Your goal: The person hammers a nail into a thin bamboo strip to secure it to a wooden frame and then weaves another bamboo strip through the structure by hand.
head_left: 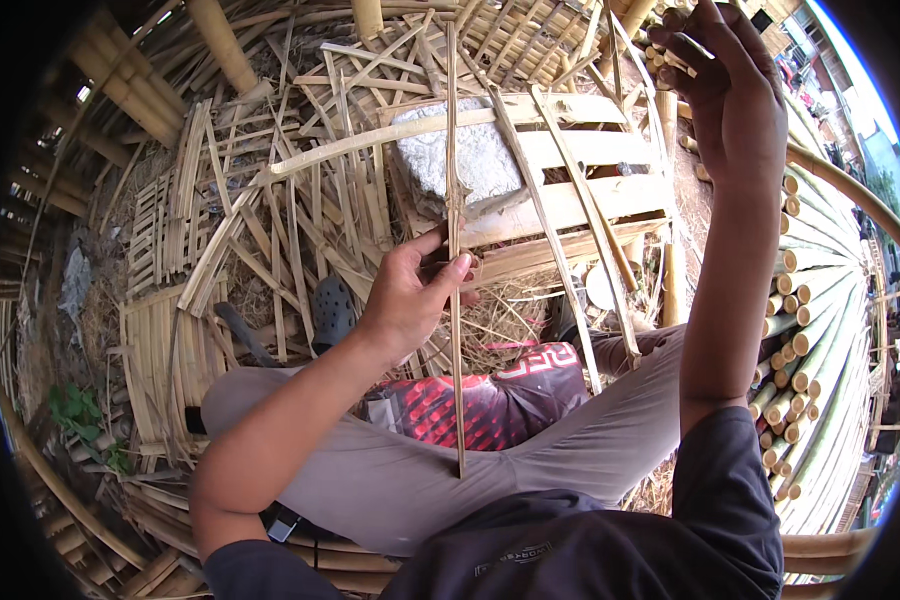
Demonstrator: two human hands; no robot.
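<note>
Left hand [410, 295] pinches a thin bamboo strip [454, 180] upright; right hand [730, 85], raised far right, fingers loosely curled, seemingly empty. The strip could slip or splinter

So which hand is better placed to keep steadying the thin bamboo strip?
Left. The left hand already pinches the bamboo strip mid-length, while the right hand is raised high, away from it.

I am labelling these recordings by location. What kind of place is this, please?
Probably an open-air bamboo craft workshop. Split bamboo strips litter the ground, cut bamboo poles are stacked at the right, and the left hand pinches a thin bamboo strip while the right hand is raised high.
</note>
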